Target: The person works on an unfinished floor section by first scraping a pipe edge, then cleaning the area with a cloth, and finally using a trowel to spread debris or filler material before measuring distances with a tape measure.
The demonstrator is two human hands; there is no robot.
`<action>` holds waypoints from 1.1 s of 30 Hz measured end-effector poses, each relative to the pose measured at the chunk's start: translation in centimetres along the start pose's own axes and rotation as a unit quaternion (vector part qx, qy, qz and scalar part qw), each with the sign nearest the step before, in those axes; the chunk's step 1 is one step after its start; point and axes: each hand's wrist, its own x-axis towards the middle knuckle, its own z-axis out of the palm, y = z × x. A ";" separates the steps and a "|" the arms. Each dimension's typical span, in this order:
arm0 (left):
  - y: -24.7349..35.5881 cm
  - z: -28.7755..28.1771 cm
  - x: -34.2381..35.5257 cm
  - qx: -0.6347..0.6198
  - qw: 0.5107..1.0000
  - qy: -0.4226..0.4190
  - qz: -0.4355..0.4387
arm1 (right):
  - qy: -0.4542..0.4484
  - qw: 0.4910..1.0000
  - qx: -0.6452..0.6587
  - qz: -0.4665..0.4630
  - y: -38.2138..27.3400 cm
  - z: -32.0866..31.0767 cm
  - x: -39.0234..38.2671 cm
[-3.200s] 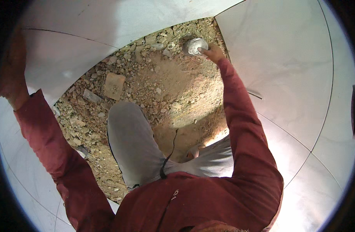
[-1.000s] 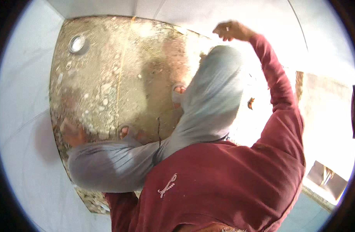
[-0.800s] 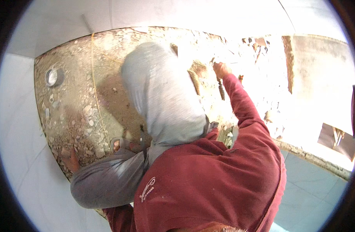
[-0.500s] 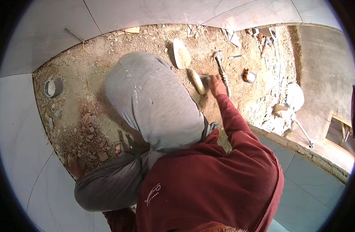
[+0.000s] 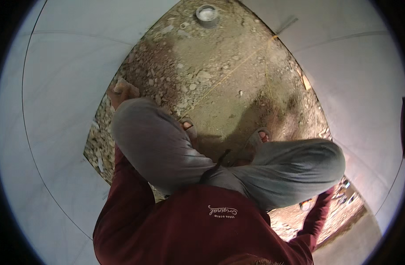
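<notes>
My left hand point(image 5: 117, 96) is beyond my left knee, at the edge of the rubble near the wall tiles. Its fingers are closed around a pale, rough stone chunk point(image 5: 130, 89); motion blurs the details. Beneath and beside it lies a heap of reddish gravel point(image 5: 156, 73). My right arm, in a maroon sleeve point(image 5: 319, 214), reaches down past my right knee. The knee hides my right hand and whatever it touches.
A small round container point(image 5: 207, 15) with pale contents stands at the far end of the dirt. A yellow string point(image 5: 229, 75) crosses the ground from a thin rod point(image 5: 286, 25). Large pale tiles point(image 5: 70, 88) border both sides. My sandalled feet point(image 5: 261, 136) rest on the dirt.
My view has swung to the left. My left hand now has a stone chunk in it. My right hand, earlier beside a hammer and trowel, has dropped out of sight behind the knee.
</notes>
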 end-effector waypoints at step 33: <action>-21.4 -11.1 -25.5 0.165 0.963 -0.193 -0.086 | -0.246 0.752 -0.476 -0.384 -28.8 36.4 19.1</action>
